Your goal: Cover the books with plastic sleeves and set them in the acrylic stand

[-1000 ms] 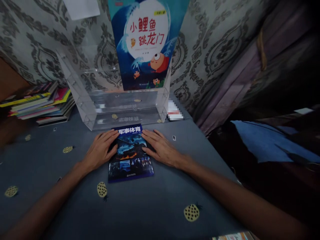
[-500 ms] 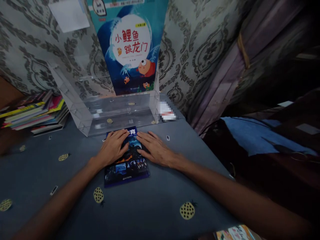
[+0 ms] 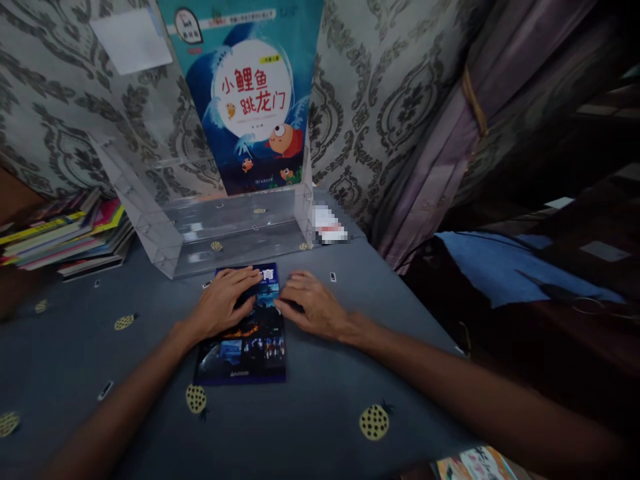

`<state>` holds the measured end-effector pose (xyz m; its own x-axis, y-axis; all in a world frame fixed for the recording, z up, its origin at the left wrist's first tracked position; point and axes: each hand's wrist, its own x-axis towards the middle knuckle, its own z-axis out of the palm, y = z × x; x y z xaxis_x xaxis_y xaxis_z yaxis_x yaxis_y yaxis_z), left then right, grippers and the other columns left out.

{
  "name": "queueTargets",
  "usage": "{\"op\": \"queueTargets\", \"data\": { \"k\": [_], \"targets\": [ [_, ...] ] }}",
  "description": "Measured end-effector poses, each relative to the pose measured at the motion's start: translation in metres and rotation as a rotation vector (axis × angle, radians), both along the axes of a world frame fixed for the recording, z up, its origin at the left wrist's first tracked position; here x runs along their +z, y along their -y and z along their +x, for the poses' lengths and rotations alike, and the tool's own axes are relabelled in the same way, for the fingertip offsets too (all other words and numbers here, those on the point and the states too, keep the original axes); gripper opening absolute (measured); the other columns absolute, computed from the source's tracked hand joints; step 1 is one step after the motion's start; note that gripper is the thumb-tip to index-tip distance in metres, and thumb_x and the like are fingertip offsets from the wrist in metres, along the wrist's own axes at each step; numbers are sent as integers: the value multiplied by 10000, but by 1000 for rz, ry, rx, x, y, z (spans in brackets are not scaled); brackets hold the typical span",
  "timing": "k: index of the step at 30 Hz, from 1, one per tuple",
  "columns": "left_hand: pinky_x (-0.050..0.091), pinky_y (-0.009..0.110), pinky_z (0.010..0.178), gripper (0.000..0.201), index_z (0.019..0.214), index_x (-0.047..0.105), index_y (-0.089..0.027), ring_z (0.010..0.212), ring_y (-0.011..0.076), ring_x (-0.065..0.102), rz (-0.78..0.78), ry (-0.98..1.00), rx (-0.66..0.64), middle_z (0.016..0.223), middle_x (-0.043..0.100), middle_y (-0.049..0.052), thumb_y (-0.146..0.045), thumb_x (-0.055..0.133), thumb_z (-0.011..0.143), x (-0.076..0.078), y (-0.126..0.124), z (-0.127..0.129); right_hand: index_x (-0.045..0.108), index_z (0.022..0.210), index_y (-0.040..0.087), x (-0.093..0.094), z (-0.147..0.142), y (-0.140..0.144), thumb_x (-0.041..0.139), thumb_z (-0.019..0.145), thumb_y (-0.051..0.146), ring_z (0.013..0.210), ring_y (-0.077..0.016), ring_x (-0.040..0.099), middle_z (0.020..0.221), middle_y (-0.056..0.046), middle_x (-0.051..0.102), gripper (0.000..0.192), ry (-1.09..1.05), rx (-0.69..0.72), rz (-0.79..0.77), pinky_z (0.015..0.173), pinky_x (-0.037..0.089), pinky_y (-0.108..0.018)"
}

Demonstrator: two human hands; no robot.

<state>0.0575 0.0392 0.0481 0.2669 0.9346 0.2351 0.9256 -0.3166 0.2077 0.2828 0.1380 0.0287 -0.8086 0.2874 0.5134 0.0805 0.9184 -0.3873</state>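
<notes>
A dark blue book (image 3: 260,333) with photos on its cover lies flat on the grey-blue tablecloth (image 3: 300,427). Across the upper left part of its cover rests my left hand (image 3: 225,299), fingers stretched out and thumb apart, hiding some of the title. My right hand (image 3: 313,303) is at the book's right edge, fingers loosely bent and thumb apart, with the thumb tip by the cover. Behind the book stands a clear acrylic rack (image 3: 170,247), and a teal picture book (image 3: 255,100) with a fish on its cover stands upright in it.
A stack of books (image 3: 75,233) lies at the table's left back. A white paper item (image 3: 330,227), partly blurred out, sits right of the rack. Patterned wallpaper and a tied purple curtain (image 3: 450,140) rise behind. Another colourful book (image 3: 475,463) shows beyond the table's front right edge.
The book has turned slightly clockwise, its lower edge shifting left. My right hand has come off its cover to the right edge, fingers more bent. The view has shifted a little.
</notes>
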Motion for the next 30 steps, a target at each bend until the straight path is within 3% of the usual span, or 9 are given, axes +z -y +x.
{"op": "queueTargets", "data": {
  "k": [2,6,12,16,21,30],
  "targets": [
    [398,514,1143,408,1336,614,-219,1358,250,546,-51,53,-96,1401,643,94,-249,457,959,5,4,-1,695,880,168,-1,0,-2,468,1022,285,793,-201,601,795,-64,677,292,-52,-82,-14,878,489,-397],
    [376,489,1173,342,1233,669,-242,1310,222,590,-91,129,-174,1327,694,63,-237,462,960,10,14,9,682,1120,148,-1,1,-6,450,1022,282,941,-244,630,988,-123,713,286,-43,-200,-78,868,512,-408],
    [480,538,1036,319,1144,630,-155,1217,331,615,2,-159,25,1292,669,175,-383,609,922,10,27,59,677,1190,138,0,2,-5,449,1024,276,940,-247,668,1006,-127,738,314,32,-164,-128,890,520,-415],
    [516,503,966,208,1092,598,-175,1142,313,620,33,-303,113,1185,676,148,-308,568,935,11,33,83,699,1159,161,3,4,-3,484,1010,291,837,-208,671,903,-83,741,292,4,-162,-203,836,522,-353],
    [580,457,820,138,1000,627,-147,981,301,656,81,-344,145,1056,695,149,-214,529,930,13,35,87,726,1115,171,9,7,-3,500,1003,307,703,-163,652,780,-37,733,287,-2,-159,-329,702,484,-276],
    [616,418,817,225,1023,691,-134,1026,296,674,109,-344,127,1142,721,174,-181,483,952,7,35,87,707,1097,152,11,9,-7,490,996,296,678,-127,653,748,-8,733,280,-139,-129,-526,620,440,-220]
  ]
}}
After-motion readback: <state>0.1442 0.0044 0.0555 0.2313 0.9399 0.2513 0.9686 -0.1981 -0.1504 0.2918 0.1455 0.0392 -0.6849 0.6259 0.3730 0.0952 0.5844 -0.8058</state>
